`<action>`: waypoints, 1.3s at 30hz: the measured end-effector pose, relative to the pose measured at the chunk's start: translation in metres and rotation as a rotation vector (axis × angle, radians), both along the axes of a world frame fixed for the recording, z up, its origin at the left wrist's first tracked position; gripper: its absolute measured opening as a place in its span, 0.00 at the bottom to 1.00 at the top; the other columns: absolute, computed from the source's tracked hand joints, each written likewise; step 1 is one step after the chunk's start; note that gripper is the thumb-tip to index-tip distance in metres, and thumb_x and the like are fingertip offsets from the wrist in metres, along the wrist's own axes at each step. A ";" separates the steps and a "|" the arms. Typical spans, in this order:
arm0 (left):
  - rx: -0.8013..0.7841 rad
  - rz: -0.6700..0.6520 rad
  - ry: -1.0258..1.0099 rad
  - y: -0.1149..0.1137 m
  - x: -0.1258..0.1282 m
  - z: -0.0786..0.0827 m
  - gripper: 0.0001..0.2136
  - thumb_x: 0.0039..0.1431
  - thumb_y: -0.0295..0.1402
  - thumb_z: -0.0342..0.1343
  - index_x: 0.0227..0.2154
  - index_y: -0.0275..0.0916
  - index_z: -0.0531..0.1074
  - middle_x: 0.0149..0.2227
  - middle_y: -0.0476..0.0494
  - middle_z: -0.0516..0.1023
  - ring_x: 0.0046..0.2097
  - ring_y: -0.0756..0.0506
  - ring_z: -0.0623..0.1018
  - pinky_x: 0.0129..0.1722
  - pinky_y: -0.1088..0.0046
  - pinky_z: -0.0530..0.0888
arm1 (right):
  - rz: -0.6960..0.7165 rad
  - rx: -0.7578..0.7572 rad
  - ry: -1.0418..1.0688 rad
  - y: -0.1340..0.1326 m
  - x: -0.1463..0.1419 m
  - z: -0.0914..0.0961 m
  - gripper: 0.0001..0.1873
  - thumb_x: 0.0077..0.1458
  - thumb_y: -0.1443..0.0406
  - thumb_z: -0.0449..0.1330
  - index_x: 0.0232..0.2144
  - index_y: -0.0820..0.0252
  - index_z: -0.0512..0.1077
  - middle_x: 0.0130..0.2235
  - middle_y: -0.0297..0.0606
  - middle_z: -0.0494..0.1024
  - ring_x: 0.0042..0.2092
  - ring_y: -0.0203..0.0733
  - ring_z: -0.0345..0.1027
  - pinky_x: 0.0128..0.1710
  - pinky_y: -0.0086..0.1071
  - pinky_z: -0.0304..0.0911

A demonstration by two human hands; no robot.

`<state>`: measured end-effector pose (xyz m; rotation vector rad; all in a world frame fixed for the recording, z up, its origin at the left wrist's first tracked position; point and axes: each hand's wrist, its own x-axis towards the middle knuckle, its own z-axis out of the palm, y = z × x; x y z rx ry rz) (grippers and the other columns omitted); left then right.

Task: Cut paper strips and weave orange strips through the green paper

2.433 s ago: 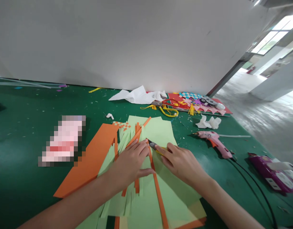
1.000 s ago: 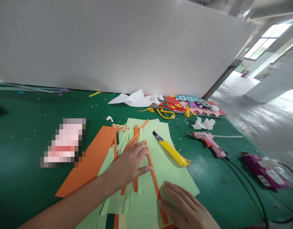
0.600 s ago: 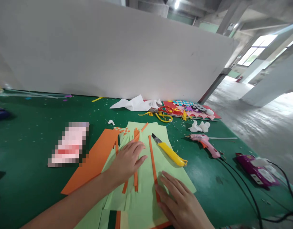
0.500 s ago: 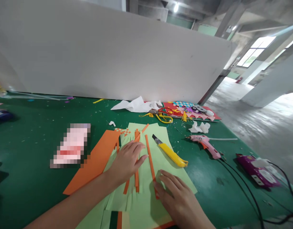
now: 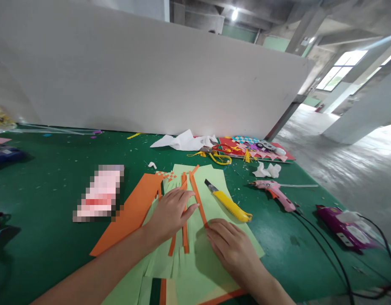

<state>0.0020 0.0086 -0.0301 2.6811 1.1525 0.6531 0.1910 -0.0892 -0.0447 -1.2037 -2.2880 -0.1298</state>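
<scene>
Several narrow orange paper strips lie on pale green paper sheets. My left hand rests palm down across these strips, fingers stretched out and thumb apart. At the lower end of a separate orange paper strip is my right hand, its fingers drawn together around that end; the thumb is mostly hidden. Slanting up and left, the strip passes close to my left fingertips. A yellow utility knife, blade out, lies on the green paper just beyond my right hand.
An orange sheet and a blurred-out pink rectangle lie to the left. On the right are a pink glue gun with its cord and a purple device. Scissors and white tissue lie before the white board.
My right hand has moved slightly up and its fingers have closed at the strip's lower end. The strip's upper end has shifted left. My left hand stays in place on the strips.
</scene>
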 end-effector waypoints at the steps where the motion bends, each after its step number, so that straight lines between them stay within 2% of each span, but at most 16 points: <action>1: 0.005 0.000 0.000 0.000 0.000 0.000 0.14 0.65 0.40 0.43 0.44 0.37 0.67 0.41 0.42 0.77 0.45 0.41 0.74 0.48 0.61 0.70 | -0.001 0.001 0.027 0.001 -0.001 0.002 0.11 0.61 0.72 0.50 0.35 0.64 0.72 0.34 0.42 0.75 0.41 0.41 0.70 0.39 0.34 0.69; 6: 0.069 0.018 -0.026 0.004 -0.003 0.002 0.11 0.65 0.36 0.43 0.43 0.38 0.67 0.41 0.43 0.77 0.46 0.43 0.74 0.49 0.63 0.69 | -0.011 -0.023 0.092 0.001 -0.004 0.007 0.10 0.61 0.71 0.50 0.36 0.63 0.73 0.33 0.41 0.76 0.38 0.40 0.71 0.38 0.34 0.70; 8: 0.110 0.041 -0.039 0.008 -0.006 0.000 0.10 0.66 0.32 0.43 0.43 0.38 0.68 0.41 0.43 0.77 0.46 0.43 0.74 0.50 0.63 0.68 | -0.007 -0.032 0.083 0.001 -0.004 0.006 0.10 0.60 0.68 0.53 0.40 0.63 0.72 0.39 0.44 0.77 0.44 0.44 0.70 0.42 0.37 0.70; 11: 0.132 0.093 -0.036 0.015 -0.008 -0.006 0.11 0.65 0.27 0.41 0.42 0.38 0.69 0.41 0.44 0.78 0.45 0.44 0.75 0.49 0.63 0.69 | 0.003 -0.047 0.024 0.001 -0.002 0.003 0.16 0.58 0.63 0.57 0.48 0.62 0.70 0.51 0.47 0.73 0.57 0.51 0.62 0.51 0.46 0.65; 14: 0.096 0.123 -0.021 0.019 -0.009 -0.012 0.13 0.63 0.22 0.42 0.43 0.39 0.70 0.41 0.44 0.78 0.45 0.45 0.75 0.48 0.64 0.71 | 0.009 -0.057 0.001 0.001 -0.001 -0.001 0.16 0.58 0.63 0.57 0.48 0.60 0.70 0.53 0.45 0.72 0.59 0.51 0.60 0.55 0.50 0.62; 17: 0.065 0.139 -0.012 0.020 -0.010 -0.013 0.15 0.61 0.20 0.41 0.43 0.39 0.70 0.43 0.44 0.78 0.46 0.45 0.75 0.47 0.65 0.71 | 0.012 -0.065 0.006 0.001 0.000 -0.002 0.17 0.58 0.65 0.56 0.49 0.62 0.69 0.53 0.45 0.72 0.58 0.50 0.60 0.54 0.48 0.63; 20: 0.079 0.162 0.005 0.022 -0.014 -0.007 0.16 0.61 0.21 0.42 0.45 0.38 0.69 0.45 0.43 0.77 0.48 0.44 0.74 0.49 0.64 0.70 | 0.011 -0.057 0.021 0.001 0.000 0.000 0.16 0.58 0.66 0.55 0.48 0.63 0.70 0.53 0.45 0.73 0.57 0.49 0.62 0.54 0.49 0.64; 23: 0.143 0.224 0.038 0.028 -0.020 0.000 0.14 0.62 0.24 0.42 0.45 0.38 0.69 0.45 0.41 0.76 0.50 0.43 0.72 0.54 0.60 0.65 | 0.010 -0.047 0.028 0.001 -0.001 0.000 0.15 0.58 0.67 0.54 0.47 0.62 0.71 0.53 0.44 0.73 0.58 0.50 0.62 0.53 0.50 0.64; 27: 0.189 0.293 0.092 0.034 -0.024 0.006 0.11 0.63 0.33 0.46 0.31 0.39 0.72 0.40 0.42 0.77 0.50 0.41 0.71 0.59 0.51 0.55 | -0.006 -0.053 0.031 0.001 -0.002 -0.002 0.15 0.58 0.66 0.55 0.47 0.62 0.72 0.54 0.45 0.72 0.58 0.50 0.61 0.54 0.48 0.64; 29: 0.169 0.267 0.100 0.033 -0.024 0.007 0.13 0.62 0.37 0.49 0.24 0.39 0.70 0.39 0.42 0.76 0.51 0.40 0.69 0.59 0.49 0.54 | -0.004 -0.062 0.029 0.001 -0.002 -0.002 0.16 0.57 0.66 0.55 0.48 0.62 0.71 0.53 0.44 0.72 0.57 0.50 0.63 0.54 0.47 0.64; 32: 0.111 0.204 0.084 0.029 -0.021 0.005 0.15 0.59 0.39 0.53 0.20 0.39 0.67 0.40 0.43 0.74 0.54 0.39 0.67 0.59 0.47 0.53 | 0.008 -0.064 0.023 0.001 -0.002 -0.002 0.16 0.57 0.66 0.55 0.48 0.61 0.71 0.52 0.43 0.74 0.55 0.49 0.65 0.53 0.47 0.66; 35: 0.063 0.168 0.042 0.027 -0.018 0.004 0.12 0.59 0.36 0.53 0.21 0.39 0.67 0.41 0.42 0.73 0.56 0.39 0.65 0.59 0.48 0.54 | 0.008 -0.057 0.032 0.001 -0.003 -0.002 0.16 0.58 0.67 0.54 0.48 0.63 0.71 0.51 0.45 0.74 0.55 0.49 0.65 0.52 0.47 0.67; 39: 0.009 0.196 -0.083 0.029 -0.019 0.005 0.11 0.60 0.34 0.51 0.23 0.39 0.67 0.42 0.41 0.72 0.53 0.40 0.67 0.54 0.55 0.64 | 0.000 -0.075 0.056 0.000 -0.004 -0.002 0.16 0.57 0.67 0.55 0.48 0.63 0.71 0.52 0.45 0.73 0.55 0.50 0.64 0.53 0.47 0.66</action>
